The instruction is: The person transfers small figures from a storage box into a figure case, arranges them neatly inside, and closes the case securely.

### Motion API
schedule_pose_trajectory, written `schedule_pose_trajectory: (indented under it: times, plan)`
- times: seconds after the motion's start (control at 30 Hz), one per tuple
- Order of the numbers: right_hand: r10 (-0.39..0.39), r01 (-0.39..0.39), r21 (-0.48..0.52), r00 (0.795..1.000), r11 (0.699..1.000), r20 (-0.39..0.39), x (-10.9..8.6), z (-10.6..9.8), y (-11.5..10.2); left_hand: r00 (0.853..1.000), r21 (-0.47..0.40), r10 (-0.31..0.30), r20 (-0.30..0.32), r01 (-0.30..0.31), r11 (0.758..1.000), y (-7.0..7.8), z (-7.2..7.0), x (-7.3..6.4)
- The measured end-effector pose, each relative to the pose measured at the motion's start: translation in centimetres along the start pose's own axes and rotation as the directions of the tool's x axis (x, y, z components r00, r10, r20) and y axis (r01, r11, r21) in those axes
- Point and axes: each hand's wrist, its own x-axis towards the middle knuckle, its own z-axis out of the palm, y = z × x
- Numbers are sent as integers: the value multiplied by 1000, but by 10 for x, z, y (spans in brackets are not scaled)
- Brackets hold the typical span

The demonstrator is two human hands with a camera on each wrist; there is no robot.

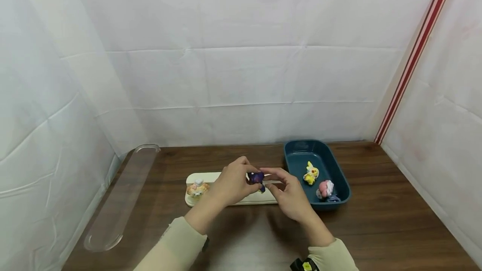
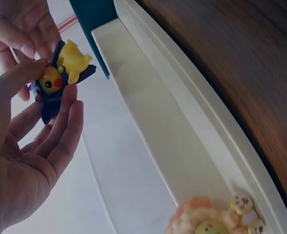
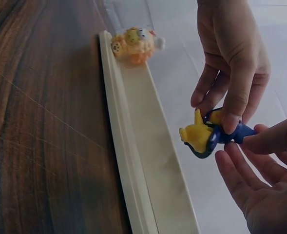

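A small yellow figurine with a dark blue hat and cape is held in the air above a long cream tray. My left hand pinches its head between thumb and fingers. On the hat end, the thumb and fingertips of my right hand grip the blue part. The figurine lies sideways, its yellow body pointing away from the right palm. An orange, fluffy-maned figurine sits at the tray's left end.
A dark teal dish stands right of the tray. It contains a yellow-and-white figurine and a pink-and-white one. At the table's left lies a long clear plastic cover. White sheeting encloses the back and sides.
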Motion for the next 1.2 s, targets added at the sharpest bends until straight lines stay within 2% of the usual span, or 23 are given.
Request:
schedule_pose_trajectory:
  times: [0.17,0.37,0.77,0.97,1.2]
  plan:
    - [36,-36,4,998,999,54,0,5,-2,999,23,-31,33,30,999,-3,-8,-2]
    - [71,-67,-35,992,997,101,-1,10,-2,996,46,-61,59,59,997,-5,-14,0]
    - [80,-69,-66,982,995,172,-2,17,0,986,110,-122,115,109,988,-7,-21,3]
    - [81,-76,-34,977,997,196,-2,22,3,976,85,-147,163,134,987,-11,-23,4]
    - [91,-93,-4,966,996,241,-3,28,5,966,106,-160,204,141,984,-16,-27,3]
